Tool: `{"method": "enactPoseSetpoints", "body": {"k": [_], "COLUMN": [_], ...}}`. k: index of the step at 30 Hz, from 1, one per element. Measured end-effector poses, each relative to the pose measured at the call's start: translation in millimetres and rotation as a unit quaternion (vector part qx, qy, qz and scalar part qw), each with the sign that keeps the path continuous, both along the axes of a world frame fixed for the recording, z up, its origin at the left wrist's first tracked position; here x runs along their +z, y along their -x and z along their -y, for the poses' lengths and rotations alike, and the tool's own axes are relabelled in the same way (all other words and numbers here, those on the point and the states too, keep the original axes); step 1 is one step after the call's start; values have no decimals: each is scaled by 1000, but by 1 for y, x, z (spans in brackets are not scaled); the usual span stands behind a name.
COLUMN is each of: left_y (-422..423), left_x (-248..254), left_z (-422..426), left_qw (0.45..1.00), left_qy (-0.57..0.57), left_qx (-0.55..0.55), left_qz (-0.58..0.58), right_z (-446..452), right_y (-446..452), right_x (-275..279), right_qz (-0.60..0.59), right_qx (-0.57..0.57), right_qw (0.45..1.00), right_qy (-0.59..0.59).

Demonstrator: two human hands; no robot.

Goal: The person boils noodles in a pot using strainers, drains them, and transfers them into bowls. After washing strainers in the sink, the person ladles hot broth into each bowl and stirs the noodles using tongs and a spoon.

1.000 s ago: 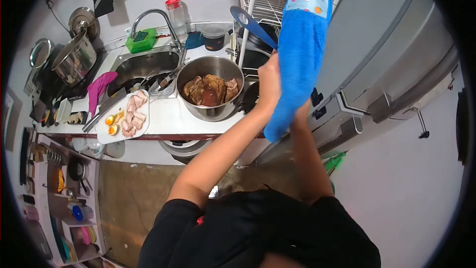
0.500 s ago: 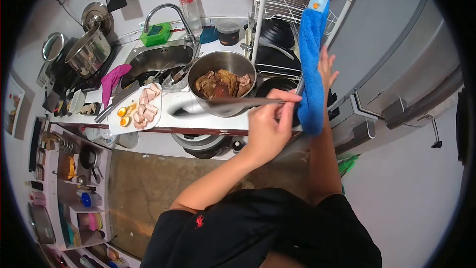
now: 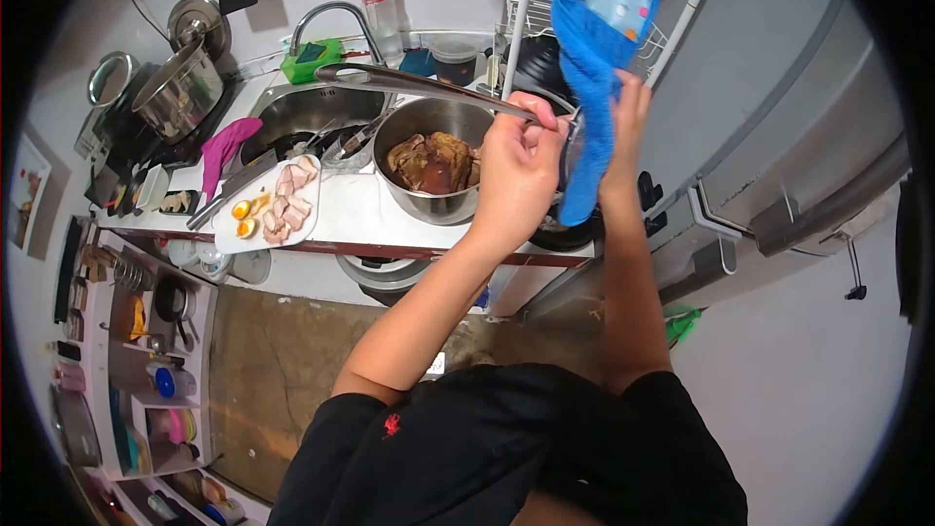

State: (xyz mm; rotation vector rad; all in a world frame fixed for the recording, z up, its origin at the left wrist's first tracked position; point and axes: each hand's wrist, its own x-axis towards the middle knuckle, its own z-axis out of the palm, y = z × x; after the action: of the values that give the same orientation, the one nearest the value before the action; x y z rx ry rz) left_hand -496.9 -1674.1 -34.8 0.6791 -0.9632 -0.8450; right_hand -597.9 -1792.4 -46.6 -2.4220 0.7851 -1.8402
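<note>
Utensil (image 3: 419, 84) now raised higher, far end over the sink (image 3: 302, 115), gripped by bent fingers of the left hand (image 3: 521, 166), right hand (image 3: 626, 131) upright against the blue towel (image 3: 587, 88), grip unclear.

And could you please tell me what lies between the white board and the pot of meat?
In the head view, only bare white countertop shows between the white board and the pot; a clear container sits farther back, by the sink.

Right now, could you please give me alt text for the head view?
A person's left hand holds a long metal utensil; the right hand touches a blue towel. Nearby: a pot of meat, and a board with sliced meat and egg halves.
</note>
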Motion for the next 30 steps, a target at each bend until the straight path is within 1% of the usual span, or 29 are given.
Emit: {"method": "enactPoseSetpoints", "body": {"k": [3,4,5,7,8,9,10,11,12,14,15,16,17,18,19,20,21,22,24,25,26,27,29,30], "left_y": [8,9,8,1,-6,-14,-20,-24,-24,-19,-17,-14,-12,-10,-5,2,8,11,17,20,23,23,-2,-24], "left_x": [8,10,13,23,27,33,35,37,39,49,56,64,67,68,67,66,62,54,18,3,-7,-13,-7,-6], "left_z": [-7,-8,-9,-13,-14,-16,-12,-8,-6,-4,-7,-10,-11,-9,-6,-6,-6,-7,6,7,4,-7,-46,-70], "left_qw": [1000,999,997,991,986,977,965,950,946,936,949,961,972,979,983,985,984,978,940,946,957,975,979,988], "left_qy": [30,51,55,64,68,47,42,38,14,-35,-22,-7,7,70,99,128,156,157,230,241,242,196,172,141], "left_qx": [-2,12,28,62,73,90,84,80,90,107,92,77,61,51,49,48,48,84,158,148,136,106,90,42], "left_qz": [4,7,37,98,133,189,245,299,310,334,300,265,229,184,144,104,64,111,194,160,83,-16,-65,-53], "right_z": [10,14,16,24,34,25,5,-9,-23,-15,-10,-5,-2,0,1,1,1,3,11,15,19,22,27,28], "right_y": [8,6,8,15,14,10,3,6,10,15,15,13,13,13,13,13,13,15,18,22,28,35,48,55], "right_x": [8,10,13,20,19,25,36,47,58,56,56,50,43,38,34,25,13,2,-19,-29,-39,-46,-58,-61], "right_qz": [133,194,196,197,233,219,203,106,19,0,-7,90,178,259,344,385,408,416,421,421,417,415,408,404], "right_qx": [88,79,108,164,275,303,332,352,372,250,185,218,274,328,376,391,387,375,338,318,294,274,230,206], "right_qw": [984,974,962,919,869,858,845,877,897,952,973,950,912,860,797,759,740,732,731,734,738,741,755,763], "right_qy": [-81,-83,-157,-299,-338,-353,-367,-309,-239,-176,-139,-205,-249,-293,-325,-350,-368,-387,-417,-429,-442,-452,-460,-461]}}
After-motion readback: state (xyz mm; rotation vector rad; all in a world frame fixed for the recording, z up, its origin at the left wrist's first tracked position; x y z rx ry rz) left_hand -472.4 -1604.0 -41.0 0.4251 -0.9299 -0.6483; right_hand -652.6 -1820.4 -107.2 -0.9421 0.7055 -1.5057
